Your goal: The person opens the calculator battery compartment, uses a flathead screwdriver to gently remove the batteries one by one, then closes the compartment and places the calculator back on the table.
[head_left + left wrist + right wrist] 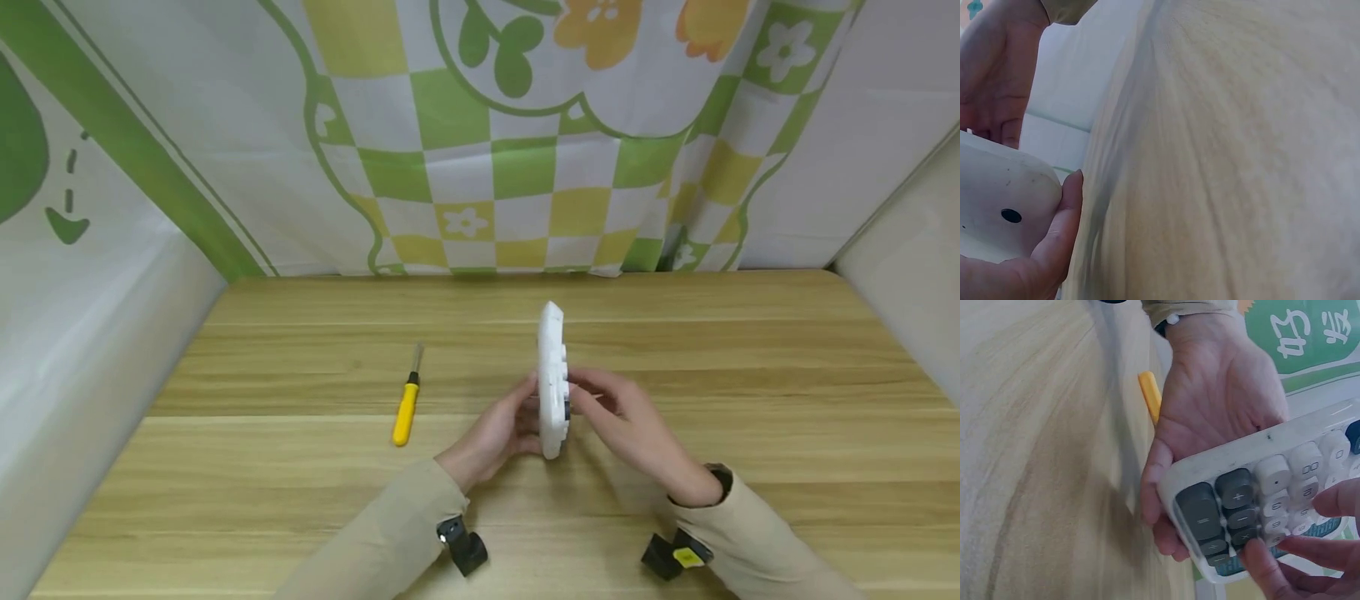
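Note:
A white calculator (552, 383) stands on edge above the table, seen nearly side-on in the head view. My left hand (495, 429) grips it from the back and bottom edge, its thumb and fingers around the casing. Its rounded keys, white and dark grey, show in the right wrist view, where the calculator (1247, 447) is tilted. The fingertips of my right hand (626, 417) touch the keys, spread over the grey and white ones. In the left wrist view the calculator's plain back (991, 194) has a dark oval spot.
A screwdriver (407, 408) with a yellow handle lies on the wooden table (262, 467) left of the hands. A patterned green, yellow and white cloth (525, 167) hangs behind the table's far edge. Each sleeve carries a small black wrist camera.

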`<state>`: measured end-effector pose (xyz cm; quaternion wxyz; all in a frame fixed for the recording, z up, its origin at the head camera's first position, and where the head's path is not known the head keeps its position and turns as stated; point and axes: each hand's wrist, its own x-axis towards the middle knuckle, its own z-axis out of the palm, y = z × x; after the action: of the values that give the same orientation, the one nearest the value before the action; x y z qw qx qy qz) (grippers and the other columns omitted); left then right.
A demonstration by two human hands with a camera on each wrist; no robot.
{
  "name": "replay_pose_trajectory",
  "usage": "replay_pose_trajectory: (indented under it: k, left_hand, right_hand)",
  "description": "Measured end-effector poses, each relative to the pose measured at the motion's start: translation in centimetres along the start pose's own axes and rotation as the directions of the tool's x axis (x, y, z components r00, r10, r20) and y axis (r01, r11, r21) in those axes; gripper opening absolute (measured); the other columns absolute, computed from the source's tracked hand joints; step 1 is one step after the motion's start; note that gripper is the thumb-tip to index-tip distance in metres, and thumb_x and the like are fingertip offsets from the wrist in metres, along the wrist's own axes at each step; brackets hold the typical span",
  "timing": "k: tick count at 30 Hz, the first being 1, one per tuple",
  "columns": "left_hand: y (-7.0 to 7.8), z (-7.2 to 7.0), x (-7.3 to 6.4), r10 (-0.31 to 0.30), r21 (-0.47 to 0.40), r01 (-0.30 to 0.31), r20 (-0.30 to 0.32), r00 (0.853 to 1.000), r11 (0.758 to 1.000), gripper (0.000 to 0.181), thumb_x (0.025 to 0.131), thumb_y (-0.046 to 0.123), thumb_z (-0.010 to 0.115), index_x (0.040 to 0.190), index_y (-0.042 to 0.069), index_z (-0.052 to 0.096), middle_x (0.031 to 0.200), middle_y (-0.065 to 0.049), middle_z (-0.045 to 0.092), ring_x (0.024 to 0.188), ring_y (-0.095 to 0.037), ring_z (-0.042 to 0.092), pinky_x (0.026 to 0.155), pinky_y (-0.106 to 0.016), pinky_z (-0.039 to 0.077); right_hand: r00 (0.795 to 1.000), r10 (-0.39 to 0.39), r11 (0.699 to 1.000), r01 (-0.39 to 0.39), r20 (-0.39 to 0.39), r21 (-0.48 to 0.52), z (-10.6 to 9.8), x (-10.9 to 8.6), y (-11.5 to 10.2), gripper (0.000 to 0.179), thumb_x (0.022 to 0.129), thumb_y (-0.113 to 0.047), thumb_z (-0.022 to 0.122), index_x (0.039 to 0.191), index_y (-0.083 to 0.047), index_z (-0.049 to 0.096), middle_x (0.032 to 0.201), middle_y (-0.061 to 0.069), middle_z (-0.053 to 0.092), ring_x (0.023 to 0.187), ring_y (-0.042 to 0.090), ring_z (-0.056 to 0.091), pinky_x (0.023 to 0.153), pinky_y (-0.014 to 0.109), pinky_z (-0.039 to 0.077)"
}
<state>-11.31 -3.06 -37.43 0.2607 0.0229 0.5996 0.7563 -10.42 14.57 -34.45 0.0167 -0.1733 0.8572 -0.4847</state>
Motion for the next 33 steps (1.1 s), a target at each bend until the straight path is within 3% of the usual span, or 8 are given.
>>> replay_pose_trajectory:
  k: [6, 11, 16, 23, 29, 33]
  left_hand:
    - [-0.1, -0.2, 0.0, 0.011, 0.014, -0.011, 0.019, 1.000, 1.000, 0.063, 0.102, 0.046, 0.029, 0.131, -0.008, 0.042, 0.119, -0.027, 0.056, 0.096, -0.032, 0.064, 0.086, -0.046, 0.053]
    - [0.0, -0.2, 0.0, 0.002, 0.058, -0.003, 0.001, 1.000, 0.998, 0.060, 0.103, 0.043, 0.028, 0.134, -0.007, 0.039, 0.124, -0.028, 0.052, 0.097, -0.028, 0.061, 0.087, -0.047, 0.052]
    - [0.1, -0.2, 0.1, -0.001, 0.096, 0.002, -0.016, 1.000, 0.995, 0.060, 0.103, 0.042, 0.030, 0.139, -0.006, 0.037, 0.132, -0.029, 0.048, 0.112, -0.034, 0.056, 0.090, -0.047, 0.051]
    - [0.2, -0.4, 0.3, -0.002, 0.089, 0.002, -0.001, 1.000, 0.996, 0.060, 0.102, 0.042, 0.033, 0.138, -0.005, 0.034, 0.131, -0.028, 0.046, 0.112, -0.034, 0.056, 0.085, -0.047, 0.054]
    - [0.4, -0.4, 0.2, -0.033, 0.129, 0.042, -0.068, 0.997, 0.991, 0.063, 0.100, 0.047, 0.039, 0.137, -0.003, 0.028, 0.134, -0.023, 0.036, 0.119, -0.036, 0.049, 0.092, -0.046, 0.049]
    - [0.6, -0.4, 0.0, -0.041, 0.177, 0.059, -0.107, 0.993, 0.982, 0.068, 0.098, 0.050, 0.041, 0.138, -0.003, 0.028, 0.134, -0.023, 0.039, 0.122, -0.036, 0.047, 0.096, -0.046, 0.046]
  right_hand:
    - [0.999, -0.028, 0.998, 0.030, -0.038, 0.052, -0.1, 0.0, -0.2, 0.033, 0.095, -0.010, 0.059, 0.125, 0.004, 0.059, 0.111, 0.016, 0.068, 0.099, 0.025, 0.065, 0.081, 0.027, 0.053]
    - [0.996, -0.054, 0.991, 0.062, -0.065, 0.117, -0.3, -0.1, -0.6, 0.035, 0.092, 0.001, 0.059, 0.125, 0.010, 0.056, 0.115, 0.024, 0.064, 0.099, 0.031, 0.065, 0.081, 0.022, 0.054]
    - [0.996, -0.055, 0.987, 0.064, -0.068, 0.145, -0.6, -0.2, -0.7, 0.037, 0.088, 0.011, 0.056, 0.125, 0.015, 0.052, 0.118, 0.030, 0.060, 0.102, 0.037, 0.064, 0.081, 0.023, 0.054]
    - [0.998, -0.024, 0.990, 0.031, -0.054, 0.141, -0.9, -0.3, -0.7, 0.038, 0.089, 0.010, 0.054, 0.127, 0.015, 0.051, 0.120, 0.031, 0.059, 0.104, 0.037, 0.063, 0.081, 0.024, 0.054]
    - [0.999, 0.021, 0.980, -0.013, -0.037, 0.199, -1.1, -0.2, -0.8, 0.033, 0.098, -0.002, 0.044, 0.128, 0.010, 0.053, 0.123, 0.026, 0.060, 0.102, 0.016, 0.064, 0.081, 0.025, 0.054]
    - [0.998, 0.058, 0.958, -0.050, -0.021, 0.284, -1.2, -0.2, -1.1, 0.038, 0.103, -0.014, 0.036, 0.127, 0.009, 0.054, 0.122, 0.025, 0.060, 0.100, 0.007, 0.063, 0.082, 0.026, 0.054]
